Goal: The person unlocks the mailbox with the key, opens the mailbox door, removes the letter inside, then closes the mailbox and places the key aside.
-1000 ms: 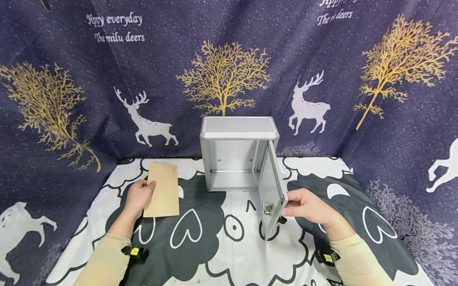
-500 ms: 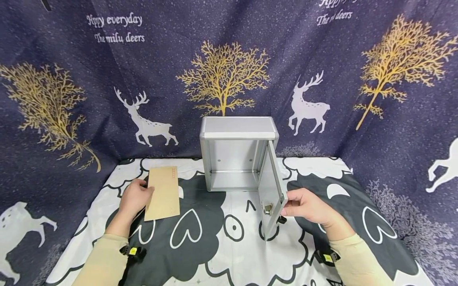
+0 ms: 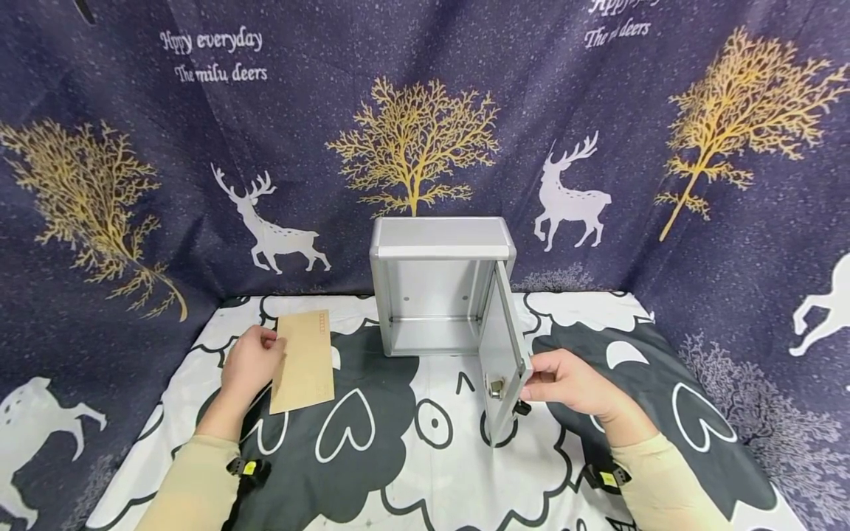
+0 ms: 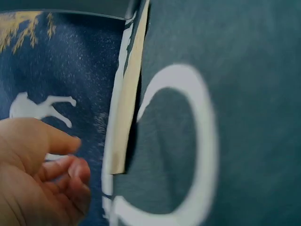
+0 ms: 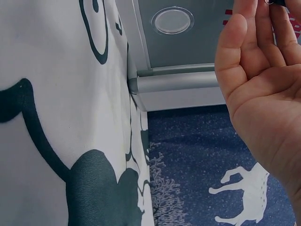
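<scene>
A brown paper envelope [image 3: 305,361] lies on the patterned cloth at the left, red postcode boxes near its top right corner. My left hand [image 3: 249,365] is at its left edge; in the left wrist view a gap shows between the loosely bent fingers and the envelope [image 4: 130,89]. An open silver metal mailbox [image 3: 441,240] stands at the back middle. Its door [image 3: 506,339] is swung out toward me, a lock [image 3: 496,389] on its inner face. My right hand [image 3: 574,383] holds the door's free edge between thumb and fingers.
The black and white cloth [image 3: 451,487] covers the table. A dark blue curtain [image 3: 299,133] with deer and trees hangs behind and at both sides. A small black key head [image 3: 522,407] sticks out from the door's outer side.
The envelope has come slightly toward me and down flat onto the cloth. My left hand has loosened from it and shifted a little left. My right hand and the door have stayed put.
</scene>
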`<act>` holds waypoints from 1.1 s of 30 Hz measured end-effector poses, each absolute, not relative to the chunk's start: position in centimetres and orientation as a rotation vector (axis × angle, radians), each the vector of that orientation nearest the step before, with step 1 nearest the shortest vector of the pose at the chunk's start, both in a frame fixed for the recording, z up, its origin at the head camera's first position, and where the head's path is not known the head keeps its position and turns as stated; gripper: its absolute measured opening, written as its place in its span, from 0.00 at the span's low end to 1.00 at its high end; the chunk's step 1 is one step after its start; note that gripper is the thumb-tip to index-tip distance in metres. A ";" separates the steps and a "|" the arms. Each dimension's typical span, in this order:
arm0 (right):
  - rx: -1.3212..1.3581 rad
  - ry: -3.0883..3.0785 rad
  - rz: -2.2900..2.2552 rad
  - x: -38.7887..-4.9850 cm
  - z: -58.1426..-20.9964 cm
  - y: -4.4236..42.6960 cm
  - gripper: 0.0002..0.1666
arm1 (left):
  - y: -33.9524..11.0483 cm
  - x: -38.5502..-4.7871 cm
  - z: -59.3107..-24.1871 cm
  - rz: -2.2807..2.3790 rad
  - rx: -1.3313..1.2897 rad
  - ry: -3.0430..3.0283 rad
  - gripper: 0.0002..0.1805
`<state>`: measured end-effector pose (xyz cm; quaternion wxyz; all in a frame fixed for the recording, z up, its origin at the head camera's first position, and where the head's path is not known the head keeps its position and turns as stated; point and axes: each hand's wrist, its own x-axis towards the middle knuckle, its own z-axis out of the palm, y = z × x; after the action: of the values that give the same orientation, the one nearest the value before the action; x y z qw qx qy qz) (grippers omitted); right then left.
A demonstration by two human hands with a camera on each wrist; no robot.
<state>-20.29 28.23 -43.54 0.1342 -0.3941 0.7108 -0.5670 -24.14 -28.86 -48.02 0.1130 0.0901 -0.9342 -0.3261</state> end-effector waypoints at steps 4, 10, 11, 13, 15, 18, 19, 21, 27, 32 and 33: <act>-1.153 2.051 -1.647 -20.2 -43.6 28.1 0.16 | -27.0 -24.1 -46.4 -0.975 0.119 -2.653 0.16; -1.150 2.043 -1.653 -20.2 -43.6 28.1 0.16 | -23.8 -24.4 -44.6 -1.087 -0.127 -2.583 0.19; -1.154 2.042 -1.653 -20.3 -43.6 28.1 0.16 | -23.2 -24.4 -44.4 -1.116 -0.156 -2.566 0.20; -1.145 2.040 -1.656 -20.3 -43.6 28.1 0.16 | -22.0 -24.4 -43.9 -1.181 -0.206 -2.542 0.20; -1.146 2.036 -1.657 -20.3 -43.6 28.1 0.16 | -20.8 -24.4 -43.6 -1.234 -0.250 -2.530 0.21; -1.139 2.039 -1.657 -20.3 -43.6 28.2 0.16 | -19.1 -24.1 -43.2 -1.279 -0.315 -2.522 0.21; -1.140 2.042 -1.656 -20.3 -43.6 28.1 0.16 | -18.6 -24.0 -43.1 -1.288 -0.336 -2.520 0.21; -1.135 2.048 -1.656 -20.3 -43.5 28.1 0.16 | -17.8 -23.8 -43.0 -1.286 -0.363 -2.516 0.21; -1.139 2.049 -1.662 -20.2 -43.4 28.1 0.14 | -15.9 -23.9 -43.0 -1.312 -0.400 -2.493 0.21; -1.135 2.044 -1.666 -20.2 -43.3 28.0 0.14 | -14.8 -23.8 -43.0 -1.301 -0.377 -2.563 0.22; -1.135 2.046 -1.666 -20.1 -43.3 28.0 0.14 | -14.6 -23.8 -43.1 -1.287 -0.373 -2.583 0.22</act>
<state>-20.15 28.00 -43.31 0.1341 -0.3916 0.7059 -0.5748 -23.80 -14.58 -43.07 0.1156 -0.1274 -0.8817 -0.4393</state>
